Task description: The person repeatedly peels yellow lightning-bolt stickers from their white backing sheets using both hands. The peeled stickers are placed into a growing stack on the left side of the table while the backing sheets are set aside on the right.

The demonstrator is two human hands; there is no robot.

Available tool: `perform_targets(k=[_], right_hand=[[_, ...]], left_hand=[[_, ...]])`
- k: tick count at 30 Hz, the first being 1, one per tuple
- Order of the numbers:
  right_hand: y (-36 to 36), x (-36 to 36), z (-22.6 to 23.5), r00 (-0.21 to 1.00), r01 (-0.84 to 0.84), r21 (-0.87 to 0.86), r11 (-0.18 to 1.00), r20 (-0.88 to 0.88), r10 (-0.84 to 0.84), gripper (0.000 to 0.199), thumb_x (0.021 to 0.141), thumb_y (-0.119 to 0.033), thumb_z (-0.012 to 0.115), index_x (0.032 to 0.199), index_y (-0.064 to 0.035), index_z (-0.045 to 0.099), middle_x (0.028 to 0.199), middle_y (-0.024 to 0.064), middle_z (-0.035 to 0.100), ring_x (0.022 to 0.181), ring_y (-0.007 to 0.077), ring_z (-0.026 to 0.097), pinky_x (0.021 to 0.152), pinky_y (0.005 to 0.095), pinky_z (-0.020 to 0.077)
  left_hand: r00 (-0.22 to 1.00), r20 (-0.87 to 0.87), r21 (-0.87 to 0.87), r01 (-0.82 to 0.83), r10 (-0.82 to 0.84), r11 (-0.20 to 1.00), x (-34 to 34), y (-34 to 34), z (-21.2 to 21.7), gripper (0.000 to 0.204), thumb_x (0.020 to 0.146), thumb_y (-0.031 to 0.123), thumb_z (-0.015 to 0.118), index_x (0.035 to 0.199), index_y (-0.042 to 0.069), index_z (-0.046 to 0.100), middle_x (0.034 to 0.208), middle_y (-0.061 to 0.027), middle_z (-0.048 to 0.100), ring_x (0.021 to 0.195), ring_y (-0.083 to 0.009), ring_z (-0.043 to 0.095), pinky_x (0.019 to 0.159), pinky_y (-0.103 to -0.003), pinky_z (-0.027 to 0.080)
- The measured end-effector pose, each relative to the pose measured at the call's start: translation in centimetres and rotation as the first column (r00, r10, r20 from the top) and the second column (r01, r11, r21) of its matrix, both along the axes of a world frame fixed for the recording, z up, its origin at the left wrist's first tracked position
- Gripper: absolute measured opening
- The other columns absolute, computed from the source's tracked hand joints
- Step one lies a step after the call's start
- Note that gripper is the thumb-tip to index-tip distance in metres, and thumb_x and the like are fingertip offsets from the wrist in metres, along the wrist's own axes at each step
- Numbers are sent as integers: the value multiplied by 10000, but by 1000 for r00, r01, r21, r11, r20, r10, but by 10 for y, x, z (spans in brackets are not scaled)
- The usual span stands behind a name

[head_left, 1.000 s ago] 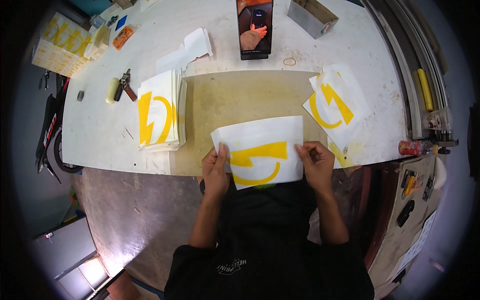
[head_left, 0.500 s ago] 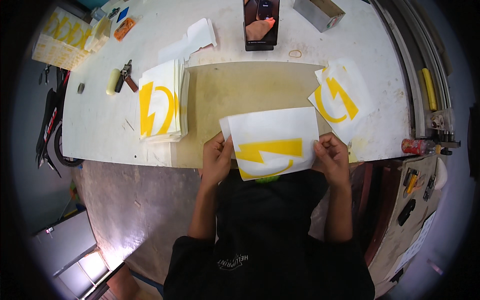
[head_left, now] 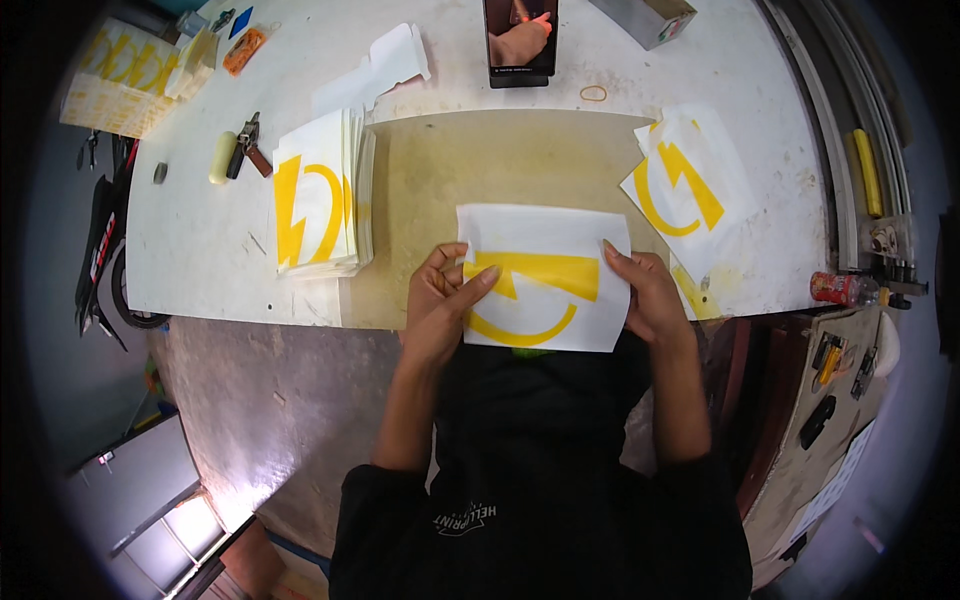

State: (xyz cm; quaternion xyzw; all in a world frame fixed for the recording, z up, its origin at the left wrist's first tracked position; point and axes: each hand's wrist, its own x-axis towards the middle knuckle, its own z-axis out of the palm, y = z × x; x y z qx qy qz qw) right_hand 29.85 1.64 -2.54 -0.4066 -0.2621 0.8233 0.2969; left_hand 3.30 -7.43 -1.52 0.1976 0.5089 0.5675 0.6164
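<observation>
Over the near edge of the table I hold a white sheet (head_left: 545, 228) with a yellow lightning bolt and curved line printed on it. My left hand (head_left: 438, 295) grips its left side, the thumb lying across the printed face. At the other side my right hand (head_left: 655, 295) is closed on the edge, thumb in front and fingers behind. A thick stack of similar printed sheets (head_left: 318, 225) stands to the left of a tan mat (head_left: 430, 165). Right of the mat, a few overlapping printed sheets (head_left: 715, 165) lie at an angle.
On the white table (head_left: 200, 275) a phone (head_left: 520, 45) stands upright at the back, near a grey metal box (head_left: 650, 22). A torn white paper piece (head_left: 380, 70) lies behind the stack. Hand tools (head_left: 245, 150) are further left, a basket (head_left: 115, 105) beyond. A bottle (head_left: 840, 290) sits at right.
The sheet has levelled out and shifted slightly left. Its left edge no longer shows a second layer sticking out. My left thumb has slid inward over the print.
</observation>
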Motion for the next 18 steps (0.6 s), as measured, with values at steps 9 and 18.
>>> perform_targets(k=[9,18], right_hand=[[26,3,3,997,-80,-24,997,3,80,442,1070,-275,612,1244,130,641,1195,172,733,1038,219,733,917,348,583],[12,5,2,989,-92,354,931,-76,127,689,960,-34,740,1545,36,384,1460,111,588,1258,177,614,1066,347,514]], left_hand=[[843,334,231,361,-422,903,-28,8,-26,731,1030,452,649,1511,-59,441,1442,-169,614,1309,-250,614,1086,-399,507],[896,230,214,333,-379,918,-30,38,-38,836,1020,590,592,1581,15,361,1543,-137,522,1409,-264,527,1169,-446,434]])
